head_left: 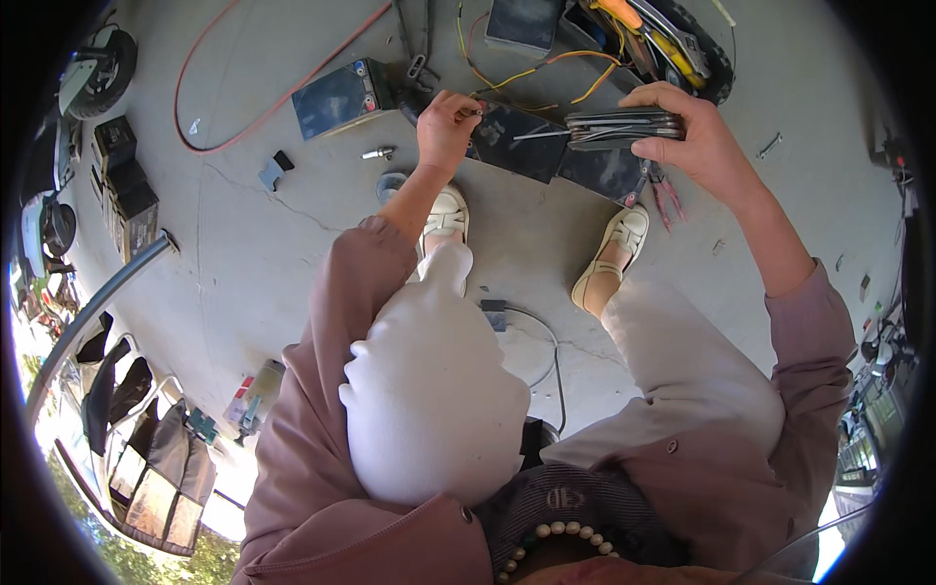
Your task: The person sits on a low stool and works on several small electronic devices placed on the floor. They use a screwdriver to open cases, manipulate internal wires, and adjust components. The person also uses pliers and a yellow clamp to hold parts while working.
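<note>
My left hand is closed in a pinch on a small part at the near terminal of a black battery, where a wire runs; the part is too small to name. My right hand grips a dark folding hex key set, one thin key swung out leftward over the batteries. Another black battery lies under that set, with red-handled pliers beside it. Yellow wires lead off behind. A blue-black battery lies left of my left hand.
A tool bag with orange-handled tools and another battery sit at the back. A red hose, small socket and wrench lie on the concrete floor. Stacked batteries, scooters and a curved metal tube are leftward.
</note>
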Motion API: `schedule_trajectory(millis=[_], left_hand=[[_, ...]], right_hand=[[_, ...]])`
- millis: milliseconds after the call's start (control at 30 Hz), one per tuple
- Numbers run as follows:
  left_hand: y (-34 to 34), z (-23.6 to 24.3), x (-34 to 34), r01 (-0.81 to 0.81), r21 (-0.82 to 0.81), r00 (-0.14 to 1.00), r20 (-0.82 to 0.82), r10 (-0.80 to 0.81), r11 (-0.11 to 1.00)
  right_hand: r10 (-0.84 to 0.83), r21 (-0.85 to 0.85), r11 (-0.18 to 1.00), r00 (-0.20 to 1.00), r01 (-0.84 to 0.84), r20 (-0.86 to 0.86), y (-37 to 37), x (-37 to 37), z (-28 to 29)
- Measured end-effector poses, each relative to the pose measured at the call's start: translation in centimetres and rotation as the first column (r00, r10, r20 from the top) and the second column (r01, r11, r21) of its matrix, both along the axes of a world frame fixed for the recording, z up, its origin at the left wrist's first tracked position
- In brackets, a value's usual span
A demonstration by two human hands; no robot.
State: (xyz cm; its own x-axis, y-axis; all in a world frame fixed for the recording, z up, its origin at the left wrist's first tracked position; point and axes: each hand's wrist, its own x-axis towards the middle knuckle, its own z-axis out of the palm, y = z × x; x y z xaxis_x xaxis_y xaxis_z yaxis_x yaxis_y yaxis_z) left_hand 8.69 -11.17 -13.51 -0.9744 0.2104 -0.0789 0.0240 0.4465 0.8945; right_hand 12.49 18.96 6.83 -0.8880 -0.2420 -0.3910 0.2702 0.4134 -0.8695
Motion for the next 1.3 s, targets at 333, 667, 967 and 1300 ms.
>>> schedule_trajectory(millis=[333,667,967,1300], left_hand=[[0.2,-0.3,0.1,-0.044,0.009,0.998,0.034,0.044,0.999],[-0.1,-0.7,0.1,-0.007,-0.025,1.0,0.002,0.007,1.0],[-0.2,-0.6,0.0,0.008,-0.05,0.999,-0.031,-0.009,0.999],[0.0,-0.8,0.1,0.015,-0.12,0.994,-0.106,-0.028,0.993]], right_hand=[[0.297,0.334,0.929,0.861,-0.16,-0.413,-5.5,-4.7,-3.4],[0.477,0.47,0.849,0.736,-0.243,-0.481,-9.7,-5.2,-4.1],[0.546,0.516,0.807,0.693,-0.286,-0.47,-11.2,-5.5,-3.7],[0.614,0.6,0.757,0.593,-0.257,-0.521,-12.2,-5.4,-3.0]])
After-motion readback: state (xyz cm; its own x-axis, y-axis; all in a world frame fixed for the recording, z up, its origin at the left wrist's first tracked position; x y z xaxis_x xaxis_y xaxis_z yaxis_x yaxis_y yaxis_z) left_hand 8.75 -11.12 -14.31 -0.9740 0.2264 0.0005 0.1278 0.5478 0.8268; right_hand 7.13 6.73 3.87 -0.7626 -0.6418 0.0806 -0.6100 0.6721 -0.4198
